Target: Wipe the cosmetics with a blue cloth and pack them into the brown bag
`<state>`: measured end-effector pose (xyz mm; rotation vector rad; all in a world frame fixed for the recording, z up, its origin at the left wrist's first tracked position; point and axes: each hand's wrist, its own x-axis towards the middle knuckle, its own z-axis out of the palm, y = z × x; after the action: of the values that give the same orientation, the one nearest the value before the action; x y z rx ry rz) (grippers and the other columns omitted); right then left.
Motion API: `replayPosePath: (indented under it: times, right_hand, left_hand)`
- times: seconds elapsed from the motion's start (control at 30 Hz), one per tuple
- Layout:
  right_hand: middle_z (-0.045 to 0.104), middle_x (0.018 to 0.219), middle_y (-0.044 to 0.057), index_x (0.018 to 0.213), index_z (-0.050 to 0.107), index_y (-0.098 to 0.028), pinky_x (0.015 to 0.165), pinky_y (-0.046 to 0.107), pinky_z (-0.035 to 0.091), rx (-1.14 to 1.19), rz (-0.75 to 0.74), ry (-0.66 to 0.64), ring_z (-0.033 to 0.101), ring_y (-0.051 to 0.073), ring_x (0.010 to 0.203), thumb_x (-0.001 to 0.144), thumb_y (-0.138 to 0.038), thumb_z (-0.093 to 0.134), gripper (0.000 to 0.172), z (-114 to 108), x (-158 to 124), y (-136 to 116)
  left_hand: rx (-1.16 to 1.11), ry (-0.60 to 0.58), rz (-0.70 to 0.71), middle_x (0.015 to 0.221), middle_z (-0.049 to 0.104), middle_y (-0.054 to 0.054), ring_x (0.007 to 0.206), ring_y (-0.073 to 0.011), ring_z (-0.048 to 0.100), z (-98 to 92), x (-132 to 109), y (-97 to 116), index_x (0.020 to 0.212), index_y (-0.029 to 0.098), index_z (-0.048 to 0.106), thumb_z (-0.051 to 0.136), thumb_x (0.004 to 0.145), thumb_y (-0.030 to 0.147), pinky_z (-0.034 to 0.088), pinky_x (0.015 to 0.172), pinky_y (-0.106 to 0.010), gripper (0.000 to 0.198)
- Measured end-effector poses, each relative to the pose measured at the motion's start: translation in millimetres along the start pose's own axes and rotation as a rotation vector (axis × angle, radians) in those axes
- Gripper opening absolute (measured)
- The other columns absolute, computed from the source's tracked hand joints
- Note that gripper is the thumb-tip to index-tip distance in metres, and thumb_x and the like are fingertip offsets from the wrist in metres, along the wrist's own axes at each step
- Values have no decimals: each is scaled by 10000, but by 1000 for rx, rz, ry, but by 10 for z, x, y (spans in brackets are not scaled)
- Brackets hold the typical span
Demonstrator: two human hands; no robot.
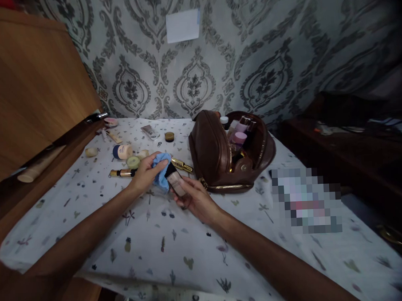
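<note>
Over the middle of the table, my left hand (147,171) is closed on a crumpled blue cloth (161,182). The cloth touches the black cap of a foundation bottle (176,183) with a beige body. My right hand (199,198) grips that bottle by its lower part, tilted toward the cloth. Just behind the hands lies a gold tube (181,165), partly hidden. A gold-and-black tube (121,172) rests left of my left hand, beside a green round jar (133,162). To the right stands an open brown leather bag (209,145) with cosmetics inside.
A jar with a dark blue lid (122,151), a small gold-lidded jar (169,137) and a squeeze tube (148,132) lie toward the back. A wooden panel (34,64) borders the left side. At right, a pixelated item (306,201) lies on the patterned tablecloth (152,246).
</note>
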<state>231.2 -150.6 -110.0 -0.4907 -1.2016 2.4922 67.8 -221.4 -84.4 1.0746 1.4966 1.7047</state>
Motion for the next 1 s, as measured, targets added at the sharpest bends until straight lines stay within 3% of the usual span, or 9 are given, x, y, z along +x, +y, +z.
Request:
replayPosePath:
  times: [0.1, 0.2, 0.33, 0.47, 0.57, 0.67, 0.77, 0.9, 1.0]
  right_hand:
    - [614, 725, -9, 877, 686, -177, 535, 224, 448, -72, -19, -15, 550, 100, 601, 610, -480, 867, 443, 4, -9, -24]
    - [581, 738, -35, 869, 636, -184, 486, 205, 400, -128, -54, 39, 534, 89, 590, 589, -398, 880, 429, 8, -16, -35]
    - [609, 844, -22, 968, 544, -223, 465, 215, 370, -225, -129, 133, 576, 120, 617, 623, -385, 840, 483, -13, 8, -19]
    - [638, 940, 16, 1013, 531, -231, 694, 313, 487, -506, -354, 240, 617, 196, 839, 631, -329, 819, 488, -71, 42, 27]
    - [640, 1041, 43, 1094, 547, -228, 884, 368, 466, -631, -471, 237, 591, 220, 984, 668, -322, 806, 507, -97, 32, 64]
    - [631, 1005, 33, 1162, 551, -251, 730, 333, 503, -521, -386, 137, 612, 188, 818, 796, -427, 704, 434, -88, 12, 72]
    - [618, 949, 9, 1130, 570, -262, 553, 303, 488, -255, -211, 50, 598, 151, 618, 747, -487, 740, 476, -50, 13, 42]
    - [607, 799, -3, 908, 637, -184, 579, 290, 491, -68, -35, -46, 602, 139, 605, 640, -447, 837, 425, 2, 28, -1]
    - [598, 755, -16, 838, 631, -187, 574, 262, 460, -76, -64, 0, 567, 119, 606, 638, -438, 843, 384, 7, 20, -8]
  left_hand:
    - [-64, -7, -5, 812, 669, -11, 702, -124, 596, 15, 3, -1, 950, 164, 697, 751, 775, 479, 498, 630, -205, 364]
    - [-107, 9, 5, 913, 708, -41, 840, -165, 647, 29, 11, -13, 1030, 166, 708, 721, 792, 515, 533, 764, -247, 423]
    - [22, 38, 102, 1058, 715, -65, 955, -192, 649, 46, -14, -4, 1127, 175, 697, 632, 863, 534, 524, 848, -273, 450]
    - [293, -65, 204, 1277, 651, -84, 1183, -236, 584, 99, -88, 52, 1226, 201, 665, 615, 890, 472, 446, 1022, -315, 435]
    - [382, -108, 236, 1350, 610, -89, 1248, -250, 546, 135, -125, 66, 1287, 199, 617, 646, 868, 423, 394, 1083, -336, 476]
    - [365, -56, 176, 1237, 661, -81, 1110, -243, 607, 128, -119, 41, 1264, 177, 613, 658, 846, 445, 477, 953, -315, 499]
    - [277, -9, 105, 1048, 695, -59, 906, -199, 634, 89, -82, -5, 1172, 158, 650, 644, 841, 505, 511, 784, -268, 479]
    - [120, 17, 61, 1003, 703, -58, 872, -174, 637, 42, -36, -50, 1156, 168, 661, 613, 865, 536, 513, 765, -250, 471]
    - [88, -22, 31, 993, 704, -56, 873, -174, 640, 34, -36, -26, 1192, 170, 658, 626, 857, 541, 517, 769, -247, 501]
